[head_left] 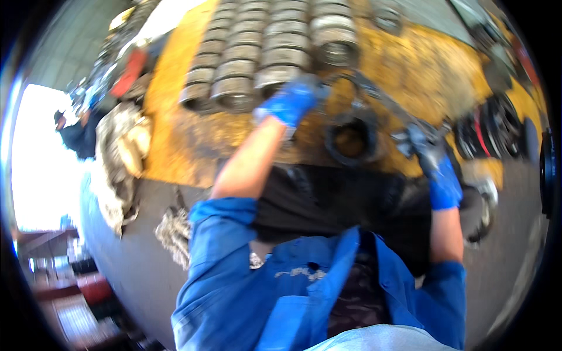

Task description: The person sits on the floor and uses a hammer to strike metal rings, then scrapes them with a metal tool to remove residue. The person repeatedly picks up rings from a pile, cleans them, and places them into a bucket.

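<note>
My right hand, in a blue glove with blackened fingers, is closed around the near end of a long dark metal tool. The tool slants up and left to a round loop. My left hand, also blue-gloved, reaches to the left side of that loop, in front of the metal cylinders. Motion blur smears its fingertips, so whether they grip the loop is unclear. Just below the loop, a dark hollow metal cylinder stands on the yellow worktable, its open end facing up.
Several rows of ring-shaped metal cylinders run toward the far edge. Black round parts with a red band sit at the right. Stained cloth hangs at the table's left edge. A red object lies beyond it.
</note>
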Tool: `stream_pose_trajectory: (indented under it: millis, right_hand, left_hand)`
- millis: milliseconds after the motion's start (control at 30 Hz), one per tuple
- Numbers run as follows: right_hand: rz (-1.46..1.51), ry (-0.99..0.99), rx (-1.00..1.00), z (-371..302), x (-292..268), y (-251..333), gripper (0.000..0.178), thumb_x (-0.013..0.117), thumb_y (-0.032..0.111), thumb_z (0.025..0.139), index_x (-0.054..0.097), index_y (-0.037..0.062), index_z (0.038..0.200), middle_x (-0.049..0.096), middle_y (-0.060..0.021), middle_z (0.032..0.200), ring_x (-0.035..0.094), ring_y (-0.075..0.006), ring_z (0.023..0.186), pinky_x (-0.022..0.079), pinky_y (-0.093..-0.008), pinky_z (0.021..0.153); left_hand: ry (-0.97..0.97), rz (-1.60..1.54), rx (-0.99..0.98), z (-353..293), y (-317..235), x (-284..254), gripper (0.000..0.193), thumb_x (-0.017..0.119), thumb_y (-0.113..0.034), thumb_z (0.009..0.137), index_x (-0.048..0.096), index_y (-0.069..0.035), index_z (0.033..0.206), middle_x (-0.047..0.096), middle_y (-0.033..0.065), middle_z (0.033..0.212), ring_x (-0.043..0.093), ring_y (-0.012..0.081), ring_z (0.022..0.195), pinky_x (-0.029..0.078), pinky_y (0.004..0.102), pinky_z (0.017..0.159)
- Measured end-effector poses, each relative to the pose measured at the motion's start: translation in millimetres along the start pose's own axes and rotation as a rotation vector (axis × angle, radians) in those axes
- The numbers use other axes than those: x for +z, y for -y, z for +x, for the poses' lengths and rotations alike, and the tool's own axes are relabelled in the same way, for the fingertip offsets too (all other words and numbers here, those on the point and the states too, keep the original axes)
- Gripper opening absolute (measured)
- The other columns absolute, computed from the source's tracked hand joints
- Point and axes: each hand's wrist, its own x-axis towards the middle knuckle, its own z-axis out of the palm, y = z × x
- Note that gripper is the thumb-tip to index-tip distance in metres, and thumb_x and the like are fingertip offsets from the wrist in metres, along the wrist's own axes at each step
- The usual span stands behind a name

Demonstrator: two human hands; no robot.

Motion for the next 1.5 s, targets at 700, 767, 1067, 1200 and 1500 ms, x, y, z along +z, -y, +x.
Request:
stream_pose_trajectory:
  millis: [700, 767, 1067, 1200, 1500]
  right_hand:
    - [-1.222, -0.016, -0.851, 11, -12, -25, 0.057, 0.067, 0.012, 0.069, 0.056, 0.0116, 0.124, 0.062, -0.0105, 0.071, 0.060, -0.0317, 0.062, 0.045, -0.0417, 0.052]
    - [-1.218, -0.026, -0.853, 11, -12, -26, 0.056, 0.066, 0.011, 0.069, 0.056, 0.0117, 0.124, 0.062, -0.0105, 0.071, 0.060, -0.0318, 0.061, 0.045, -0.0417, 0.052]
    - [-1.205, -0.025, -0.769, 20, -13, -38, 0.064, 0.066, 0.010, 0.070, 0.049, 0.0228, 0.131, 0.061, -0.0083, 0.074, 0.062, -0.0312, 0.068, 0.048, -0.0434, 0.056]
    - [-1.141, -0.047, -0.739, 20, -16, -33, 0.045, 0.064, 0.013, 0.077, 0.057, 0.0155, 0.122, 0.066, -0.0107, 0.094, 0.065, -0.0300, 0.076, 0.051, -0.0409, 0.061]
    - [-0.266, 0.095, -0.264, 46, -37, -81, 0.042, 0.047, -0.012, 0.087, 0.053, -0.0033, 0.127, 0.064, -0.0124, 0.095, 0.064, -0.0189, 0.081, 0.049, -0.0268, 0.058]
  left_hand:
    - [0.143, 0.401, -0.125, 9, -60, 3, 0.037, 0.054, -0.040, 0.084, 0.069, -0.010, 0.100, 0.067, 0.0181, 0.096, 0.064, 0.0361, 0.090, 0.050, 0.0443, 0.080]
    - [0.156, 0.408, -0.121, 9, -63, 3, 0.036, 0.054, -0.039, 0.084, 0.069, -0.010, 0.100, 0.067, 0.0181, 0.096, 0.064, 0.0360, 0.090, 0.050, 0.0442, 0.080]
    - [0.242, 0.462, -0.166, 7, -79, -1, 0.039, 0.056, -0.042, 0.085, 0.067, -0.011, 0.106, 0.067, 0.0194, 0.099, 0.063, 0.0362, 0.095, 0.048, 0.0435, 0.084]
    - [0.145, 0.448, -0.146, 9, -72, 2, 0.037, 0.058, -0.042, 0.085, 0.068, -0.013, 0.106, 0.067, 0.0190, 0.098, 0.064, 0.0342, 0.093, 0.049, 0.0426, 0.082]
    - [-0.024, 0.291, -0.115, 13, -54, -1, 0.030, 0.061, -0.036, 0.085, 0.070, -0.011, 0.099, 0.068, 0.0175, 0.084, 0.066, 0.0311, 0.077, 0.050, 0.0391, 0.069]
